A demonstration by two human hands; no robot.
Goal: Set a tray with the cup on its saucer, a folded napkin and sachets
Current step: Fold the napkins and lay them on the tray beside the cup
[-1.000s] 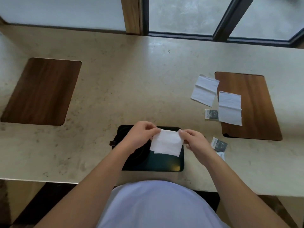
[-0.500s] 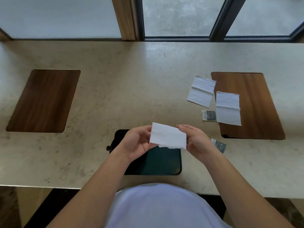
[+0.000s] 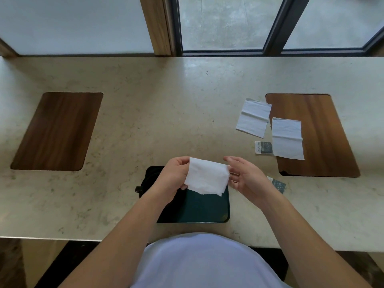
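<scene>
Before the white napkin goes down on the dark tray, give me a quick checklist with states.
1. White paper napkin gripped by left hand: ok.
2. Right hand gripping its other edge: cannot tell.
3. Napkin neatly folded: not ok, lower edge uneven.
4. Dark rectangular tray has bare space below napkin: ok.
5. Cup on saucer: cannot tell, left arm covers it.
6. Dark sachets on tray: not ok, on beige counter.

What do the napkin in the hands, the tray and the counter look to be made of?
Napkin: thin white paper tissue, matte; it creases and sags softly between the hands. Tray: probably plastic, dark and smooth, with a raised rounded rim and faint sheen. Counter: polished beige stone or a stone-look composite, mottled and reflecting the window.
</scene>
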